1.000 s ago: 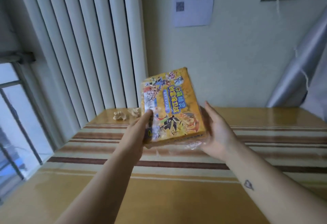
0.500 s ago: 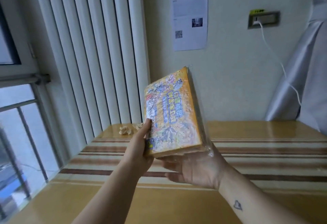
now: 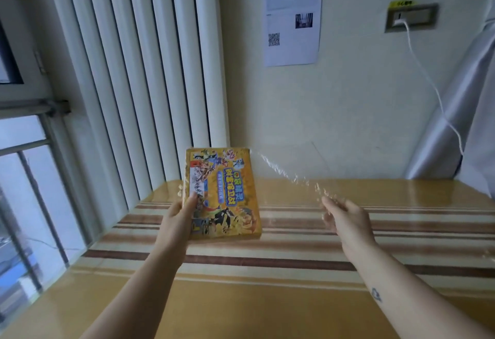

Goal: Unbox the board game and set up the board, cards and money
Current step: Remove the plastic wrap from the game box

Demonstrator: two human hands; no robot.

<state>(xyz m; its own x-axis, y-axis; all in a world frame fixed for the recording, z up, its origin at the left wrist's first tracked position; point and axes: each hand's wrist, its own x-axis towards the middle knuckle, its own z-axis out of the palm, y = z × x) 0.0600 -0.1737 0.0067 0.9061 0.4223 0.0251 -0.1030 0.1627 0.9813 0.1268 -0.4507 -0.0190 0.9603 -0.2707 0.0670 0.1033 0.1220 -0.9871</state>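
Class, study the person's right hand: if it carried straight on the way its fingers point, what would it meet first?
The right hand, pinching the clear wrap, points forward and slightly left above the table. Past that wrap the way looks free to the wall, though depth is unclear.

Room over the table (image 3: 267,298) between blinds (image 3: 134,71), wall (image 3: 334,111), curtain (image 3: 460,124); plastic wrap (image 3: 292,175) midair.
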